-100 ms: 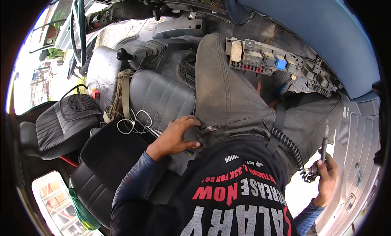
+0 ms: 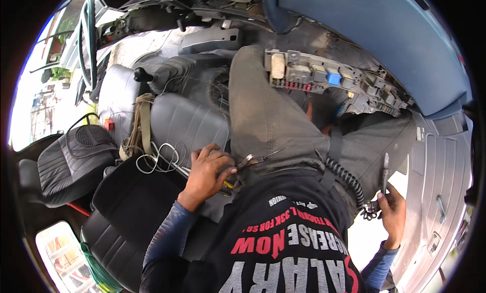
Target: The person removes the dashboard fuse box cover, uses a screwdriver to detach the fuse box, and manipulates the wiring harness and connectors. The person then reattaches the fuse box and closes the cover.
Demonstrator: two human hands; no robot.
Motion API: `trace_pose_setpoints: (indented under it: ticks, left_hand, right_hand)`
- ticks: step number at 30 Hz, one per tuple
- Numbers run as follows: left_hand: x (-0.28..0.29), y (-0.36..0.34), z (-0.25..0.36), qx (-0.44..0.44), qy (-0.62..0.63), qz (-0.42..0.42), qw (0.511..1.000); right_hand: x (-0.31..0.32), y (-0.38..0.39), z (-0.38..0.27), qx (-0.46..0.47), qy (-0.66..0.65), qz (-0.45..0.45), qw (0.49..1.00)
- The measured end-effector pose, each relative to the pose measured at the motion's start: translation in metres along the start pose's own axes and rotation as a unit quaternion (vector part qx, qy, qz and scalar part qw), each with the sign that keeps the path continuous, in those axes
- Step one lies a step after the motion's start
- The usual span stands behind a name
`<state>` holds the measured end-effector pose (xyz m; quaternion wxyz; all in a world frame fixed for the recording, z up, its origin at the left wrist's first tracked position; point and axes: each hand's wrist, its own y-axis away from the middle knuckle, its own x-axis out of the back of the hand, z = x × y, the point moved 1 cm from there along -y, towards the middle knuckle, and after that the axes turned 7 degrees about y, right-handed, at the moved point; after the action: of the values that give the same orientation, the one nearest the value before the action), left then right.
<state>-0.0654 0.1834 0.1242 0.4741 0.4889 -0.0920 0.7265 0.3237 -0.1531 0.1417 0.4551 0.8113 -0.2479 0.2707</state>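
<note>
At my left hip is my left hand [image 2: 205, 175], its fingers curled and its thumb drawn in. A dark shape shows at the fingertips, but I cannot make it out. A small metal piece [image 2: 248, 160] touches or nearly touches the thumb and rests on my trousers. Beneath the hand lies a tool with a yellow handle [image 2: 226, 189]. Over on the right, my right hand [image 2: 393, 212] is closed around a slim pen-like test probe [image 2: 386, 166], its tip pointing up. A black coiled cord [image 2: 347, 177] runs from my waist toward that hand.
A fuse and relay panel [image 2: 331, 79] hangs loose beyond my knees, under the blue dashboard panel [image 2: 369, 35]. Left of me are a grey seat [image 2: 188, 123], a gear lever [image 2: 143, 74] and a looped white cable [image 2: 157, 161]. The open door [image 2: 440, 192] is at right.
My left thumb and fingers have come closer together beside the metal piece. The whole view has shifted slightly; the right hand still holds the test probe.
</note>
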Motion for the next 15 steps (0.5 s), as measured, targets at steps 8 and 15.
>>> trace_pose_setpoints:
  ticks: [8, 15]
  left_hand:
    - [0.021, -0.007, 0.043, 0.044, 0.214, -0.046, 0.975]
    - [0.045, -0.04, 0.107, 0.071, 0.422, -0.008, 0.904]
  right_hand:
    - [0.011, -0.022, -0.055, 0.21, 0.131, 0.084, 0.965]
    - [-0.021, -0.024, -0.101, 0.393, 0.054, 0.119, 0.91]
